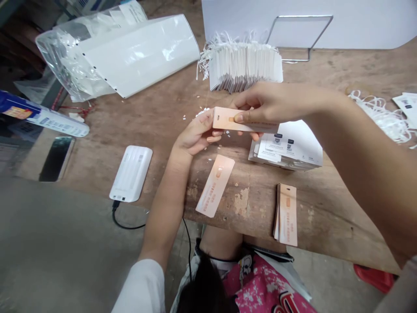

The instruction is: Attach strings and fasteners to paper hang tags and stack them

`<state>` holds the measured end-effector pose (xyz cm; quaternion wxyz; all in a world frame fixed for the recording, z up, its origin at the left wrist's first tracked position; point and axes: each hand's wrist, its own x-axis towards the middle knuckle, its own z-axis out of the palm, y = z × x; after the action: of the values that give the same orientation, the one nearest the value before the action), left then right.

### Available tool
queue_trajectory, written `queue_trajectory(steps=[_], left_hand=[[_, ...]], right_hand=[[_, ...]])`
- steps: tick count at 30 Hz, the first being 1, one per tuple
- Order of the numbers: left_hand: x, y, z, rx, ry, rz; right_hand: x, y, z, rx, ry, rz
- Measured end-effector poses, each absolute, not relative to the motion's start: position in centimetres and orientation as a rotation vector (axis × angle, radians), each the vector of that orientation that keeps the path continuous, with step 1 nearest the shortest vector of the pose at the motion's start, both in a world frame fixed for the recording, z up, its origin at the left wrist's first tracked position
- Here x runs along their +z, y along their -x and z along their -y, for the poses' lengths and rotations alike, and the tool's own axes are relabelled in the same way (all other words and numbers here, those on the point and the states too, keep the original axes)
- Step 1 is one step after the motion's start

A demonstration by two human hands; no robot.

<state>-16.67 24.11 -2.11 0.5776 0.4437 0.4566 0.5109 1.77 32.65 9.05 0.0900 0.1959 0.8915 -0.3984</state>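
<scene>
Above the wooden table, my two hands are closed on an orange hang tag that has a small slot at its left end. My left hand grips the slotted end. Across the tag's middle lies the thumb of my right hand, its fingers bent underneath. Whether one tag or a thin stack is held, I cannot tell. Another orange tag lies flat just below my hands. A small pile of orange tags rests near the front edge. Beneath my right wrist sits a stack of white printed cards.
Behind my hands stands a row of white tags with strings, beside a metal wire stand. White strings lie at right. Leftward are a cabled white power bank, a phone, a tube and plastic packaging.
</scene>
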Motion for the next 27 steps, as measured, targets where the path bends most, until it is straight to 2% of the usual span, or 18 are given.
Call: queue_trajectory(steps=[11, 22, 27], left_hand=[[-1.2, 14.8, -23.9, 1.275, -1.008, -1.188], [-2.7, 15.8, -25.3, 1.355, -1.299, -1.461], [-1.9, 15.3, -24.7, 1.392, -1.246, -1.405]], right_hand=[[9.9, -2.1, -32.3, -1.256, -0.729, -2.579], [9.0, -1.9, -32.1, -0.935, -0.76, -2.737], [7.8, -1.7, -33.5, -0.72, -0.76, -2.744]])
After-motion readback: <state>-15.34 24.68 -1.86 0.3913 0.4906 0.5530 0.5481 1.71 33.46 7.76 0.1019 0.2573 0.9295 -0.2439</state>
